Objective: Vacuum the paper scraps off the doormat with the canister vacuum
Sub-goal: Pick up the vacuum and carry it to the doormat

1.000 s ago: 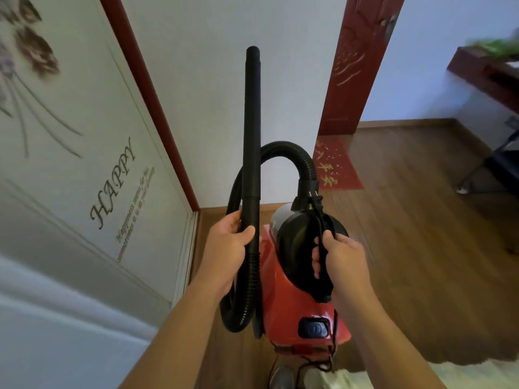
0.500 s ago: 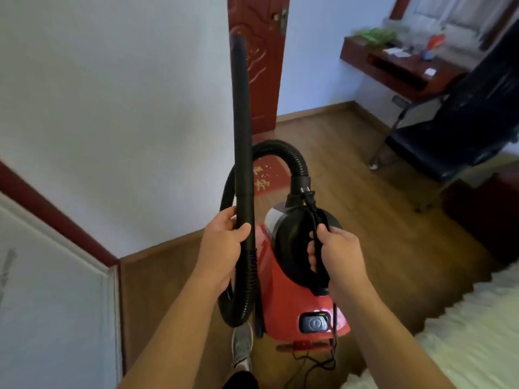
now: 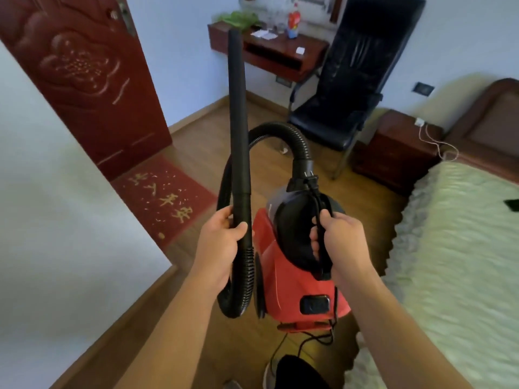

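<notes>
Field notes - bedroom, head view.

- Left hand [image 3: 222, 242] was closed around the lower end of the black wand [image 3: 237, 108], thumb across the front; the wand stood nearly upright, nozzle end up in the air.
- Right hand [image 3: 338, 237] was curled round the black handle [image 3: 323, 256] on top of the red canister vacuum [image 3: 280, 270], with the power cord caught under the fingers. The vacuum looked carried, not resting on the floor [image 3: 280, 169].
- The ribbed hose [image 3: 283, 130] arched from the canister's front over to the wand, with 1 slack loop hanging below the left hand.
- The plug [image 3: 309, 175] sat by the hose base, prongs bare - so the machine appeared unpowered.
- The red doormat [image 3: 193, 196] lay ahead and to the left at the foot of the dark red door [image 3: 70, 80], well apart from the nozzle. Pale paper scraps [image 3: 157, 220] were scattered over it.
- Beyond: desk [image 3: 280, 54], black chair [image 3: 351, 80], bed [image 3: 449, 248] on the right.

Progress, as judged: only the fetching stage. No scrap was lifted. Left to do: set the canister down near the mat, plug in, switch on, lower the nozzle and sweep the mat.
</notes>
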